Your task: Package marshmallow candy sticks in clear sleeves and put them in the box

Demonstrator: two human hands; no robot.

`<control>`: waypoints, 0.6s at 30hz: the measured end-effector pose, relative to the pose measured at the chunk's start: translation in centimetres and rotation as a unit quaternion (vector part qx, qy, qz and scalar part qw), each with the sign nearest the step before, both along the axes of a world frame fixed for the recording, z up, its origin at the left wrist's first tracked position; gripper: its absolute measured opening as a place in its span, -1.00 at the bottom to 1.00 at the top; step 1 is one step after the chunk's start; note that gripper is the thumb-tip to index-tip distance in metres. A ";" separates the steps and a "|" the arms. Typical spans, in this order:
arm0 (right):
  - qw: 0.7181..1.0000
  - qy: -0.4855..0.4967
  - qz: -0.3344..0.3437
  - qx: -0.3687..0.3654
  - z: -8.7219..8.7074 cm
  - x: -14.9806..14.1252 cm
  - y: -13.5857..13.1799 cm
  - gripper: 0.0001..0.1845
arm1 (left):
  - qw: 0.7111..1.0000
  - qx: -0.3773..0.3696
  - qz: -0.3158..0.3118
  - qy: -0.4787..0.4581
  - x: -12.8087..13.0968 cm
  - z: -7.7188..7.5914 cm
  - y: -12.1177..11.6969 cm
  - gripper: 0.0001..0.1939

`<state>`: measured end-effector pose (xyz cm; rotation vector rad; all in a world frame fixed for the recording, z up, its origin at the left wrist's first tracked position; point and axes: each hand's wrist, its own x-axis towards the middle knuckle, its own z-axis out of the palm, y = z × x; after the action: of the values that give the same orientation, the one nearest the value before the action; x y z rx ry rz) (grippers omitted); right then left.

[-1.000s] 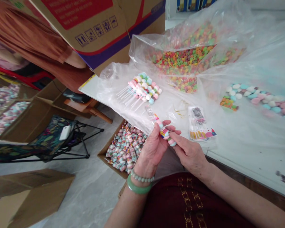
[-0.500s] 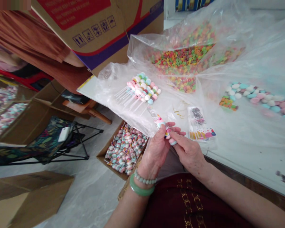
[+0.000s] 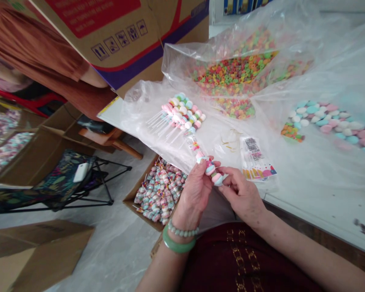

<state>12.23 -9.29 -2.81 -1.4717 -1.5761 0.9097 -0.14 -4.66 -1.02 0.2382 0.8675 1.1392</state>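
Note:
In the head view, my left hand (image 3: 197, 184) is closed round a marshmallow skewer (image 3: 217, 179) of pink, blue and white pieces. A clear printed bag (image 3: 192, 142) runs out past my left thumb toward the table. My right hand (image 3: 242, 195) pinches the near end of the skewer, where a bit of clear film shows. Whether a stick is inside the bag, I cannot tell. Beyond my hands lies a pile of marshmallow skewers (image 3: 185, 111) with white sticks. To the right of the bag rests a stack of flat printed bags (image 3: 255, 156).
A big plastic bag (image 3: 237, 73) holds colourful ring candies; loose marshmallows (image 3: 334, 117) lie right on plastic sheeting. A large carton (image 3: 134, 40) stands at the back left. Below the table edge, an open box (image 3: 158, 194) contains wrapped skewers. A folding chair (image 3: 69, 174) and another person's sleeve (image 3: 42, 44) are left.
The marshmallow skewer has turned slightly, and more of its near end shows. My right fingers have shifted from over its lower part to its very end.

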 end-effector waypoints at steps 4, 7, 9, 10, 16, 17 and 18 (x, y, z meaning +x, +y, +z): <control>0.984 0.121 -0.014 -0.128 -0.4 0.1 0.3 -0.92 | 1.000 0.023 -0.009 0.007 -0.2 0.3 0.1 -0.74; 0.981 0.130 -0.016 -0.142 -0.5 -0.1 0.6 -0.80 | 0.999 0.041 -0.006 0.033 0.1 0.2 -0.4 -0.71; 0.983 0.125 -0.025 -0.129 -0.4 -0.3 0.8 -0.79 | 0.996 0.059 0.005 0.070 0.6 0.0 -0.8 -0.73; 0.984 0.127 -0.027 -0.123 -0.4 -0.5 0.8 -0.79 | 0.993 0.070 0.013 0.092 1.0 -0.1 -1.0 -0.75; 0.989 0.131 -0.047 -0.055 -0.1 -0.3 1.0 -0.82 | 0.998 0.021 -0.038 0.050 1.8 -0.6 -1.8 -0.72; 0.990 0.126 -0.050 -0.044 -0.1 -0.2 1.0 -0.81 | 0.998 0.009 -0.064 0.025 1.5 -0.7 -1.7 -0.73; 0.991 0.121 -0.051 -0.037 -0.1 0.0 1.0 -0.81 | 0.996 0.001 -0.087 0.004 1.2 -0.7 -1.5 -0.74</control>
<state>12.21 -8.34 -2.90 -1.4202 -1.2919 1.0527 1.06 -6.19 -1.71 0.3131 0.8355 0.9779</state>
